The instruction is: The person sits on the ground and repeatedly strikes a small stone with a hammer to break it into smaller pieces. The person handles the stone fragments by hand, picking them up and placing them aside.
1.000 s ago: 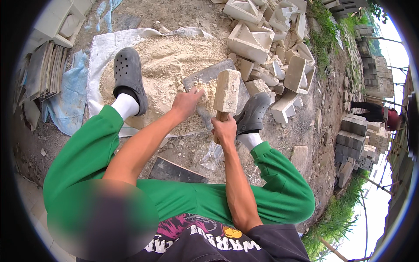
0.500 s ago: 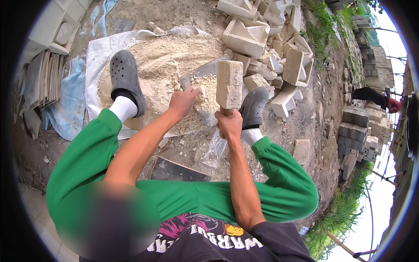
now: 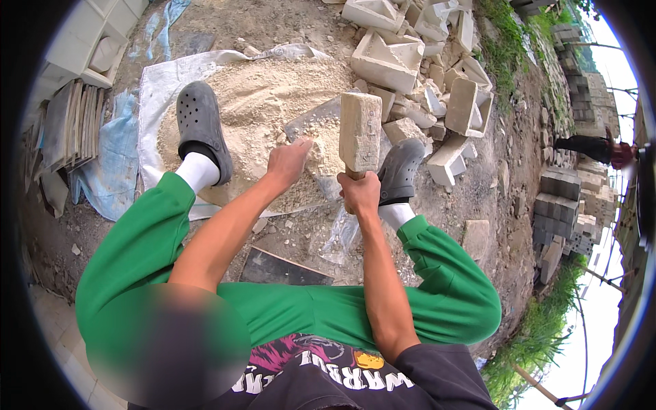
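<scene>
A grey clog stands on the left of a white sack spread under a heap of pale crushed stone. The left hand rests fingers-down on a stone lump atop the heap, loosely closed over it. Just beside it, the right hand is clamped around the handle of a dusty block-headed mallet, held upright above the lump. Broken pale blocks lie at right.

The setting was outdoors in daylight: bare dirt ground, a white tarp heaped with pale sand, broken hollow concrete blocks piled far right, stacked flat tiles far left, grass at right.
</scene>
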The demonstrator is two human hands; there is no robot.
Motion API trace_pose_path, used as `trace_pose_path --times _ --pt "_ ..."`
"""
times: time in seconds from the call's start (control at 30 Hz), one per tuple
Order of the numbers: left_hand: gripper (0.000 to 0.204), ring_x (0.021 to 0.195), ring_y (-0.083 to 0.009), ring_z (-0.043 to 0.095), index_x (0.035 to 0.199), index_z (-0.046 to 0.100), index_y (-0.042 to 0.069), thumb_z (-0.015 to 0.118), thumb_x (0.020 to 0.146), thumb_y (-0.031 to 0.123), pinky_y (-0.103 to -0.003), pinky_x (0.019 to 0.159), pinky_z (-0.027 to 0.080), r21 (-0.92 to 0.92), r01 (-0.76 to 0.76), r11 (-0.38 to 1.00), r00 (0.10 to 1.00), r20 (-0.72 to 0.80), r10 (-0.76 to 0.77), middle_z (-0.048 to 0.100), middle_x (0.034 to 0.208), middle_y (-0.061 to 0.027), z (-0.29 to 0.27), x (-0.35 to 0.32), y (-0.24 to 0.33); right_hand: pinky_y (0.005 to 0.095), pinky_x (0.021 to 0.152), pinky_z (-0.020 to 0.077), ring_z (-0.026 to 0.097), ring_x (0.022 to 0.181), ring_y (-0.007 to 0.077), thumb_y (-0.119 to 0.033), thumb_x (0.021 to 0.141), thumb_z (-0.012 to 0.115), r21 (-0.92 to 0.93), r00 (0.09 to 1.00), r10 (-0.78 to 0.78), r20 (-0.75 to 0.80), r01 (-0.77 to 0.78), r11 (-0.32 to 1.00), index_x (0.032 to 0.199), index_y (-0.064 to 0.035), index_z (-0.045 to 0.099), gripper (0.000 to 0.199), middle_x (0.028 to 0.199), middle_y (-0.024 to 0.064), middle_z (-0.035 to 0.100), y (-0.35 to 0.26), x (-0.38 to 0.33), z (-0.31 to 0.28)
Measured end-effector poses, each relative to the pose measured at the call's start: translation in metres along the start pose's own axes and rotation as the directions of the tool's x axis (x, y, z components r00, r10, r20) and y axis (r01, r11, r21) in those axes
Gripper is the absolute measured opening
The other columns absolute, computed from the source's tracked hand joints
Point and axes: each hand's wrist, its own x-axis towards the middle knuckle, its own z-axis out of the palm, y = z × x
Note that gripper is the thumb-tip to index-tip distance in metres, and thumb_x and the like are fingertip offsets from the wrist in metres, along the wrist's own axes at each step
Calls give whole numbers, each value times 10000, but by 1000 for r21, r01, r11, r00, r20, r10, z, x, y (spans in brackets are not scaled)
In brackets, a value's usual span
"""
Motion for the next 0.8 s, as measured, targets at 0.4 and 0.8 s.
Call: trace_pose_path --times 0.4,0.8 --pt "290 712 -344 679 1108 682 159 414 1023 231 -467 640 534 166 34 985 998 41 -42 686 806 -160 1 6 8 398 736 539 725 816 317 -284 692 734 131 983 -125 -134 143 981 952 19 706 401 853 201 725 45 7 30" --pt "285 701 -345 674 1042 714 154 445 1009 244 -472 627 517 113 5 994 1000 -19 -3 684 793 -160 0 5 11 375 649 542 688 663 251 -244 730 718 -50 958 -196 -208 190 981 879 17 708 300 723 146 692 67 3 45"
